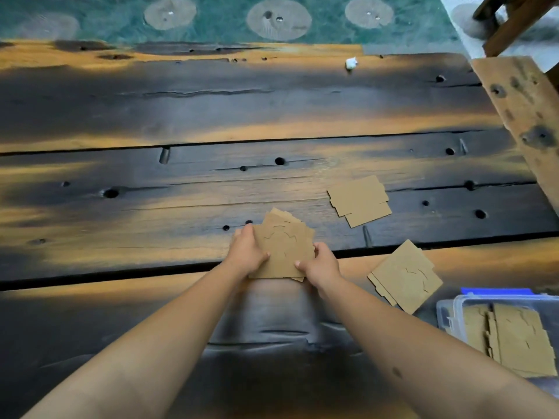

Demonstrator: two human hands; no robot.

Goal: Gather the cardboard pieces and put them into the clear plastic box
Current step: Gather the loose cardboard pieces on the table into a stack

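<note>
Both hands clasp a fanned stack of cardboard pieces [284, 246] from opposite sides on the dark wooden table [211, 110]: the left hand [245, 252] curls its fingers around the stack's left edge with the thumb on top, and the right hand [320, 264] pinches the lower right corner the same way. To the right of the grip and a little farther out lies a small pile of two or three pieces [360, 201], and nearer on that same side lies another pile [405, 276]. Beyond that, at the lower right, sits the clear plastic box [447, 316] with cardboard already inside.
</note>
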